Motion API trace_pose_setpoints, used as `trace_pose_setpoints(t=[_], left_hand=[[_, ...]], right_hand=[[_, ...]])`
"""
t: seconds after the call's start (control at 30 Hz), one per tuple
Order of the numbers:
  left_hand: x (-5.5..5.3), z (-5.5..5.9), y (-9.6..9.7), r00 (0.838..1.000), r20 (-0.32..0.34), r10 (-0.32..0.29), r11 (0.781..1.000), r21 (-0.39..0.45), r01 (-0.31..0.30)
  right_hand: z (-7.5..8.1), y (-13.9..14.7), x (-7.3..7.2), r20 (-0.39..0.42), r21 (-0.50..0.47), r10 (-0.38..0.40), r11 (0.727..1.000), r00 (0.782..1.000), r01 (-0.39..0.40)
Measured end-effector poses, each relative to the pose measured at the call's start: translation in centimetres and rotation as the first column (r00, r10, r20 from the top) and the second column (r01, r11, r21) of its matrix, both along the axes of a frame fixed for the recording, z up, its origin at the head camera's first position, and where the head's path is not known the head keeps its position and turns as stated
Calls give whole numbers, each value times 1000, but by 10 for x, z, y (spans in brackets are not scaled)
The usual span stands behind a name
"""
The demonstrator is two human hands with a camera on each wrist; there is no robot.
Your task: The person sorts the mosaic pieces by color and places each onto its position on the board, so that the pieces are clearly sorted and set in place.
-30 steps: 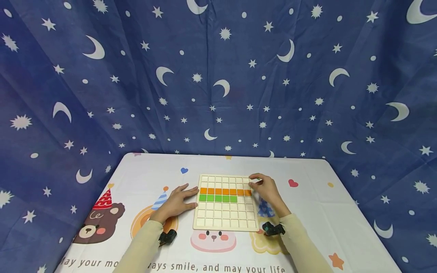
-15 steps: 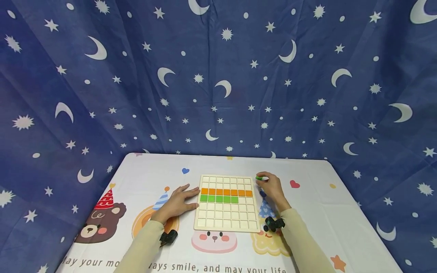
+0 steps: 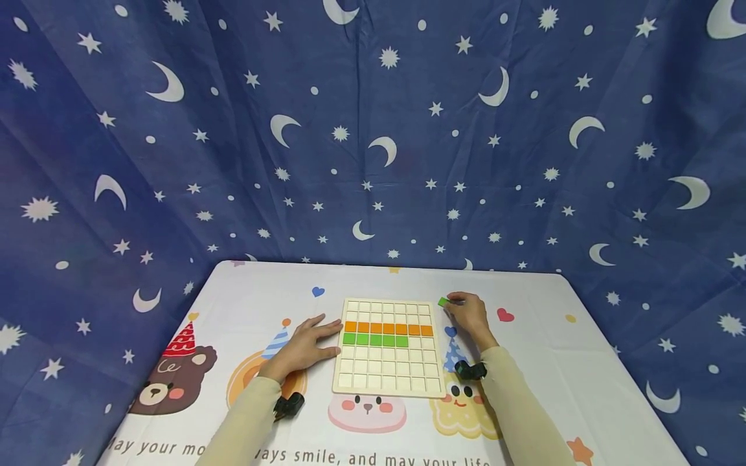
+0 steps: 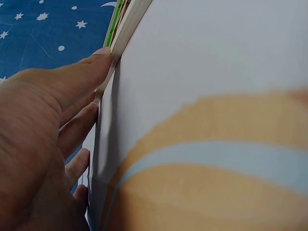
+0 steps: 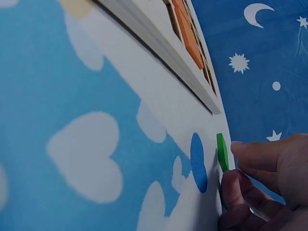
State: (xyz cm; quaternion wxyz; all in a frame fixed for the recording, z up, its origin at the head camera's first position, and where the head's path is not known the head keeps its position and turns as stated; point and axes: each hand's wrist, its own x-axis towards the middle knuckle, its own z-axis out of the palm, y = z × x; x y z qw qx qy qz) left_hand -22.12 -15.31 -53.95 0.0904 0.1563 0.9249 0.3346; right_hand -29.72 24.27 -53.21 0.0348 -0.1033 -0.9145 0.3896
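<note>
A flat wooden grid board (image 3: 387,387) lies mid-table, with a full row of orange tiles (image 3: 387,329) and, below it, a row of several green tiles (image 3: 375,340). Beyond the board's upper right corner, my right hand (image 3: 469,317) has thumb and forefinger at the edge of a single green tile (image 3: 443,301). In the right wrist view this green tile (image 5: 222,151) appears thin and edge-on, pinched at its near end, low over the cloth. My left hand (image 3: 307,346) rests at the board's left side, fingers extended; its fingertips touch the board's edge in the left wrist view.
The white tablecloth (image 3: 524,388) carries printed cartoon animals, hearts and lettering. A dark blue curtain (image 3: 373,129) with moons and stars hangs behind the table and at its sides. Each wrist wears a small black camera.
My right hand has shifted right, away from the board's corner, and the green tile, mostly covered by the fingers earlier, now shows. The left hand and the board stay in place.
</note>
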Motion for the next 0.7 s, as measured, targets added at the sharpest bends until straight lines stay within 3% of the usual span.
trace_pose_setpoints(t=[0.5, 0.7], left_hand=[[-1, -1, 1, 1000, -9, 2, 1000, 1, -2], [-1, -2, 1, 1000, -7, 6, 1000, -4, -6]], right_hand=[[0, -4, -3, 3, 67, -43, 997, 999, 42], [-3, -3, 0, -26, 50, -39, 998, 999, 40]])
